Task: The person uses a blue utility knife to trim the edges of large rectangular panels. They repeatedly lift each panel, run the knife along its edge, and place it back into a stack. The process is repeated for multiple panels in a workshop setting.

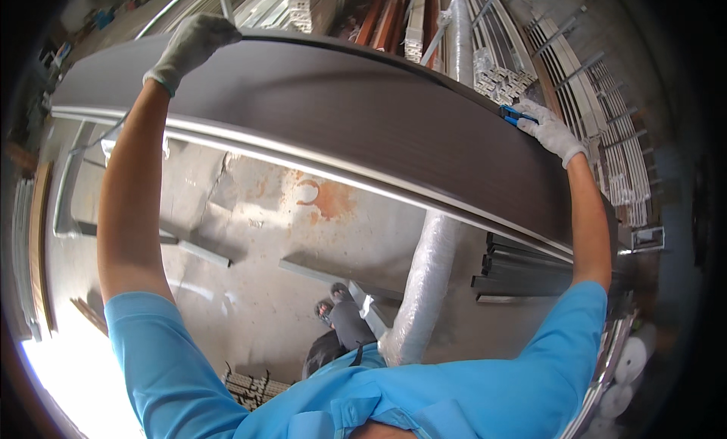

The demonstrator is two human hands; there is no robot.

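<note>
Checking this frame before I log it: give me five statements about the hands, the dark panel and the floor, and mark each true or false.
1. Both hands wear white work gloves. True: the left hand and the right hand are both gloved.
2. The long dark panel lies flat on the floor. False: it is held up, with both hands at its far edge.
3. A blue tool shows at the right hand. True: it sits against the panel's edge.
4. The left hand is at the panel's right end. False: it has a grip toward the left end.
5. A roll wrapped in clear film lies on the concrete floor below the panel. True.
</note>
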